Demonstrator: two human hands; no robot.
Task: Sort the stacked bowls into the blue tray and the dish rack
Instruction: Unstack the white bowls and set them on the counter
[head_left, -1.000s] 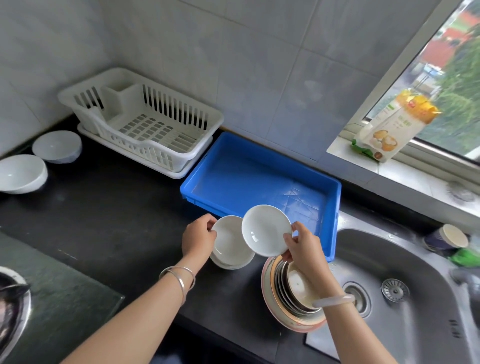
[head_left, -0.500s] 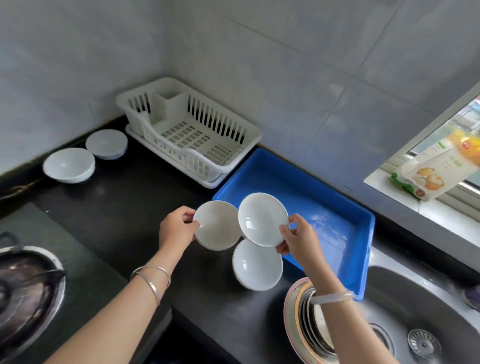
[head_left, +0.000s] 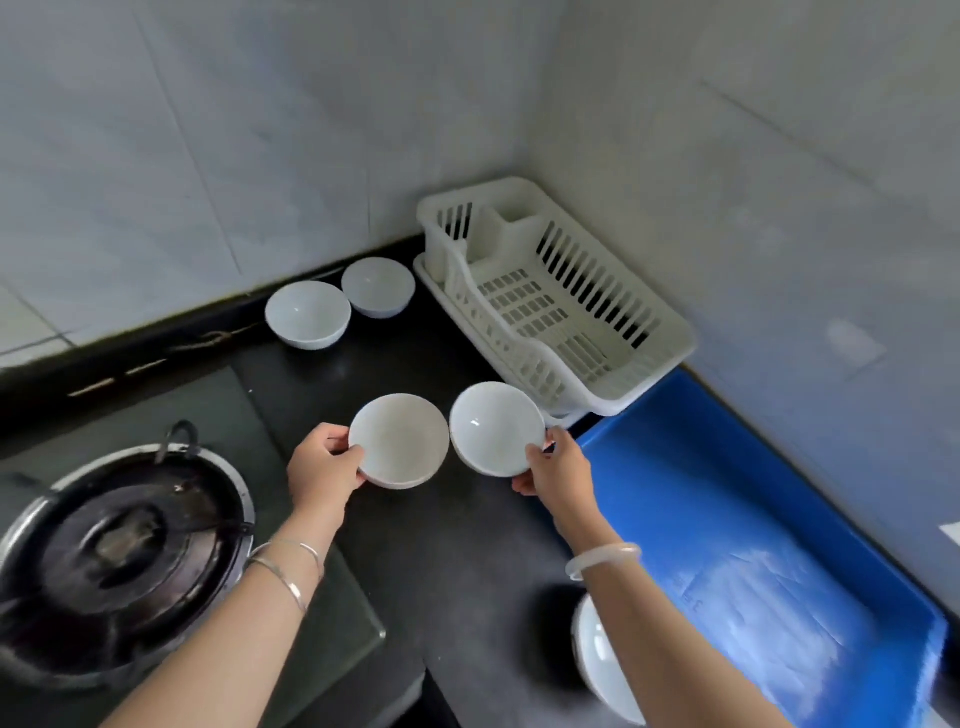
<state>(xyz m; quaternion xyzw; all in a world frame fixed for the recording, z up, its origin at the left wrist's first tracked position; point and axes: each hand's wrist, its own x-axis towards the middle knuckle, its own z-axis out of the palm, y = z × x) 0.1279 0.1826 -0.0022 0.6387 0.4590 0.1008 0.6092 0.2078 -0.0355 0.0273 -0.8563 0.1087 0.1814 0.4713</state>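
My left hand (head_left: 323, 465) grips the rim of a small white bowl (head_left: 399, 440), held above the black counter. My right hand (head_left: 558, 464) holds a second white bowl (head_left: 496, 428) just beside it, the two rims nearly touching. The white dish rack (head_left: 561, 296) stands in the corner behind them with nothing in it. The blue tray (head_left: 753, 519) lies to the right of my right arm, bare inside. Another white bowl (head_left: 602, 660) sits on the counter under my right forearm, partly hidden.
Two white bowls (head_left: 307, 314) (head_left: 377, 286) rest on the counter at the back wall, left of the rack. A gas stove with a dark wok (head_left: 119, 551) fills the lower left. Tiled walls close the corner.
The view has swung left, so the sink and plate stack are out of sight. Both hands have carried their bowls away from the stack toward the rack.
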